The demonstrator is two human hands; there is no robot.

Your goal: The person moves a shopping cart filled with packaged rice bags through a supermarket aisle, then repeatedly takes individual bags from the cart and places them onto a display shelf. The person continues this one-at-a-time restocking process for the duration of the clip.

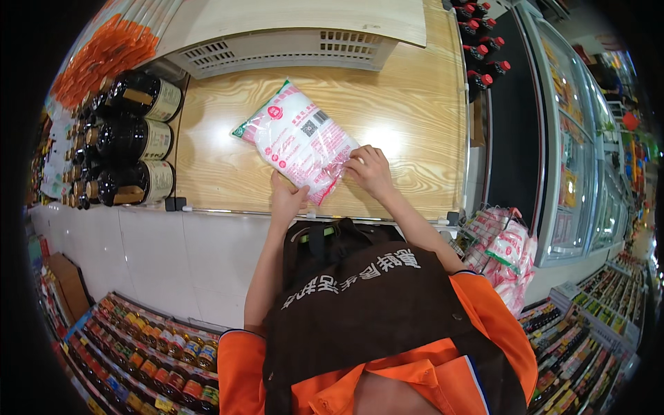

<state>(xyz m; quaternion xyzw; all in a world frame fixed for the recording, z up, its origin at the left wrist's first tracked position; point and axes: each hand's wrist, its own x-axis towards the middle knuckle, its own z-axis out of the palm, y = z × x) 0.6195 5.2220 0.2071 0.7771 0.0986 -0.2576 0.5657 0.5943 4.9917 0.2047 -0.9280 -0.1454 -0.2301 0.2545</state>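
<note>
A plump white plastic bag (294, 138) with pink print, a barcode and green far corners lies flat on the wood-grain tabletop (408, 104). My left hand (285, 199) holds its near left edge, the thumb on top and the other fingers partly hidden. At the near right edge, the curled fingers of my right hand (372, 171) pinch the plastic. Between the two hands, the bag's near end is crumpled and pink. What fills the bag cannot be made out.
Large dark bottles (149, 142) stand in rows left of the tabletop. A white slotted crate (283, 52) sits at its far side. Red-capped bottles (484, 52) line the far right. Similar pink-and-white bags (508, 249) fill a wire basket at the near right, beside a glass-doored cabinet (570, 138).
</note>
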